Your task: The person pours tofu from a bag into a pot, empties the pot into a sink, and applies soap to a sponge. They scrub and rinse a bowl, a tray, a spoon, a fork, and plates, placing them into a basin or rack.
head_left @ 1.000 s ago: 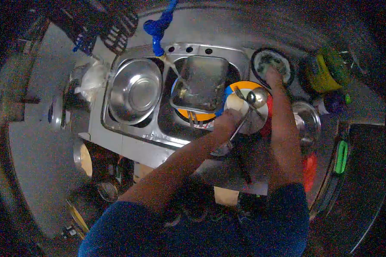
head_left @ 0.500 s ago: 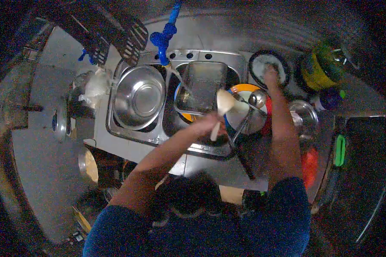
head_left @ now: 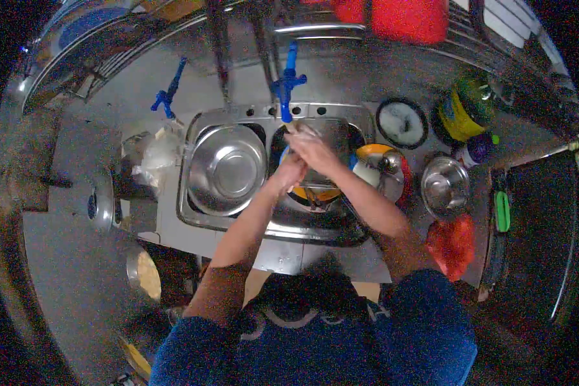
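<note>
A double-basin steel sink [head_left: 289, 229] at center frame marks this cramped space as a kitchen, with a blue tap [head_left: 289, 83] above, a large metal bowl [head_left: 228, 170] in the left basin and a metal rack [head_left: 315, 27] overhead.

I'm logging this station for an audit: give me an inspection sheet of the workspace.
Surface: steel double sink set in a counter.
Job's things: large steel bowl, left basin; metal pan over orange-rimmed plate, right basin, partly hidden.
Clutter: dark-rimmed container with white contents, smaller steel bowl, red bag, right of sink.
Grip: left hand and right hand close together below blue tap; whether holding anything unclear.
Cables: nothing seen.
Surroundings: yellow-labelled bottle, metal rack.
</note>
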